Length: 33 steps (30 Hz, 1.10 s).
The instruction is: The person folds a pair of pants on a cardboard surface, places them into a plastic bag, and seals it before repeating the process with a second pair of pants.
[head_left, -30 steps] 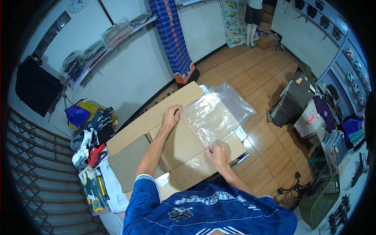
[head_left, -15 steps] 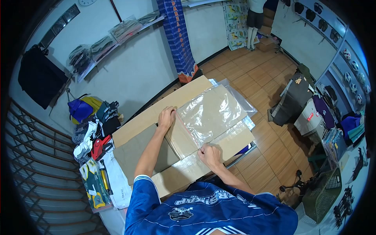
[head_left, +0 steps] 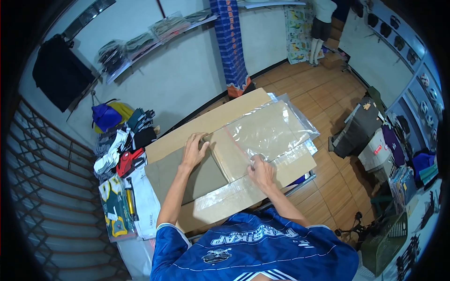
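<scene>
On the cardboard point(head_left: 290, 172) lies a clear plastic bag with a folded khaki cloth point(head_left: 262, 126) inside, its edge marked by a red strip. My right hand point(head_left: 262, 174) rests with curled fingers at the bag's lower left edge; whether it pinches the plastic is too small to tell. My left hand point(head_left: 194, 149) has its fingers apart, over the upper edge of a folded olive-brown garment point(head_left: 168, 173) left of the bag. Its fingertips are near the bare cardboard between garment and bag.
Left of the cardboard are a red item point(head_left: 129, 163), packed green-yellow clothing point(head_left: 115, 206) and piled clothes. Wrapped garments fill a wall shelf point(head_left: 140, 57). A patterned blue pillar point(head_left: 230, 47) stands behind. Right are hanging clothes point(head_left: 358, 126) and a green basket point(head_left: 385, 243).
My left hand has come off the bag's edge and moved left to the olive-brown garment, fingers spreading. My right hand has shifted slightly up along the bag's edge. The view has shifted.
</scene>
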### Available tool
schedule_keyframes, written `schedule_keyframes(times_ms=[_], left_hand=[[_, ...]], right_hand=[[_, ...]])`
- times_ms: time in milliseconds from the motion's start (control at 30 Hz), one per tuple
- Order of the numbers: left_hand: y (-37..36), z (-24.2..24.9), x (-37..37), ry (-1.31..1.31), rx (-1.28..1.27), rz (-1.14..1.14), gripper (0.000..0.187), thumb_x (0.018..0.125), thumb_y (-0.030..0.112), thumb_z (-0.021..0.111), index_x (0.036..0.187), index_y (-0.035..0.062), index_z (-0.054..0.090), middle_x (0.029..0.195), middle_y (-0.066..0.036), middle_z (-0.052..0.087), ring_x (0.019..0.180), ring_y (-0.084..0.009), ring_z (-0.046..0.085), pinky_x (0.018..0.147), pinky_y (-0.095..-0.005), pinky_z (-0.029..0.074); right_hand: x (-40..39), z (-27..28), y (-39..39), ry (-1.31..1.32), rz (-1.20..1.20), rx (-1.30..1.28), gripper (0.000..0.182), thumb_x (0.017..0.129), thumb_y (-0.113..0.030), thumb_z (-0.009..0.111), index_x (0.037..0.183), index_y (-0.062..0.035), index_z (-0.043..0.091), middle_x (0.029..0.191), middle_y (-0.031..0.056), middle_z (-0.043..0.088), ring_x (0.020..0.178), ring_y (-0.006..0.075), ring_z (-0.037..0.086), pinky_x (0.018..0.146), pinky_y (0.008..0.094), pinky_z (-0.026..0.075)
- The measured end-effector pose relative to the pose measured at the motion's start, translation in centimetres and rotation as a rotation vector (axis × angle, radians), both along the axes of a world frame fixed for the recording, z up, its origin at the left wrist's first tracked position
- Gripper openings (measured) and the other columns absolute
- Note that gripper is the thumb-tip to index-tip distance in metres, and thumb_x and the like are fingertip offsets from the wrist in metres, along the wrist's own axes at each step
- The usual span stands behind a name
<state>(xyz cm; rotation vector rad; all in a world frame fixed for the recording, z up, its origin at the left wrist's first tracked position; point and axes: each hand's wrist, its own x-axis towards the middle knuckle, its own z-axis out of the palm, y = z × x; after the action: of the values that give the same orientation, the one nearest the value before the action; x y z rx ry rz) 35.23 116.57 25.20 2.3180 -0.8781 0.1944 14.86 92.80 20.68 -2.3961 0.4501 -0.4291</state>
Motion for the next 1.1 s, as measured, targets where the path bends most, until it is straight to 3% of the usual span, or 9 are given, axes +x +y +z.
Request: schedule_keyframes(times_ms=[33, 133, 333, 533, 633, 733, 1100], left_hand=[[1.4, -0.3, -0.2, 0.005, 0.012, 0.028, 0.042, 0.092, 0.023, 0.072, 0.131, 0.0092, 0.065, 0.132, -0.014, 0.064, 0.127, -0.0350, 0.056, 0.109, -0.0485, 0.042], [4.8, -1.4, -0.9, 0.002, 0.139, 0.136, 0.046, 0.093, 0.030, 0.071, 0.134, 0.0118, 0.064, 0.141, -0.011, 0.060, 0.137, -0.0326, 0.050, 0.116, -0.0543, 0.033], [5.5, -5.3, -1.5, -0.060, 0.224, 0.201, 0.057, 0.095, 0.044, 0.065, 0.145, 0.0167, 0.058, 0.157, -0.008, 0.047, 0.148, -0.0338, 0.036, 0.121, -0.0629, 0.019], [3.4, -4.9, -1.7, -0.058, 0.249, 0.152, 0.058, 0.094, 0.049, 0.064, 0.146, 0.0252, 0.058, 0.157, -0.009, 0.045, 0.147, -0.0350, 0.034, 0.120, -0.0664, 0.015], [1.7, -4.7, -1.7, -0.046, 0.257, 0.121, 0.058, 0.094, 0.051, 0.063, 0.146, 0.0267, 0.058, 0.157, -0.008, 0.044, 0.148, -0.0349, 0.032, 0.120, -0.0664, 0.013], [-0.4, -4.8, -1.5, -0.034, 0.257, 0.087, 0.057, 0.094, 0.052, 0.063, 0.146, 0.0272, 0.059, 0.158, -0.009, 0.043, 0.149, -0.0350, 0.030, 0.121, -0.0665, 0.012], [-7.8, -5.9, -0.2, -0.049, 0.222, 0.108, 0.058, 0.094, 0.055, 0.061, 0.145, 0.0279, 0.060, 0.162, -0.017, 0.035, 0.151, -0.0378, 0.026, 0.120, -0.0668, 0.010]], right_hand=[[0.8, 0.1, -0.3, -0.039, 0.033, -0.003, 0.034, 0.081, -0.017, 0.074, 0.112, -0.0086, 0.064, 0.097, 0.0194, 0.071, 0.085, 0.0419, 0.071, 0.070, 0.0551, 0.054], [3.3, 0.5, -0.4, -0.102, 0.060, -0.089, 0.031, 0.082, -0.014, 0.074, 0.112, -0.0075, 0.067, 0.095, 0.0153, 0.069, 0.086, 0.0375, 0.071, 0.072, 0.0508, 0.055], [8.1, 0.8, -0.8, -0.029, 0.127, -0.133, 0.014, 0.082, -0.016, 0.073, 0.090, -0.0053, 0.071, 0.096, 0.0181, 0.072, 0.085, 0.0414, 0.071, 0.071, 0.0522, 0.055], [9.3, 2.1, -1.4, -0.085, 0.063, -0.124, 0.017, 0.085, -0.020, 0.073, 0.077, -0.0051, 0.071, 0.079, 0.0189, 0.071, 0.074, 0.0416, 0.070, 0.066, 0.0522, 0.054], [9.3, 2.2, -1.8, -0.105, 0.027, -0.139, 0.014, 0.084, -0.020, 0.075, 0.085, -0.0061, 0.076, 0.072, 0.0145, 0.072, 0.068, 0.0364, 0.071, 0.064, 0.0463, 0.055], [9.1, 2.6, -1.8, -0.138, 0.042, -0.094, 0.019, 0.086, -0.021, 0.073, 0.078, -0.0043, 0.070, 0.077, 0.0180, 0.070, 0.071, 0.0416, 0.069, 0.063, 0.0507, 0.053], [8.0, 3.4, -0.4, -0.150, 0.033, -0.077, 0.011, 0.083, -0.014, 0.074, 0.091, -0.0053, 0.074, 0.081, 0.0158, 0.072, 0.074, 0.0389, 0.071, 0.065, 0.0482, 0.055]])
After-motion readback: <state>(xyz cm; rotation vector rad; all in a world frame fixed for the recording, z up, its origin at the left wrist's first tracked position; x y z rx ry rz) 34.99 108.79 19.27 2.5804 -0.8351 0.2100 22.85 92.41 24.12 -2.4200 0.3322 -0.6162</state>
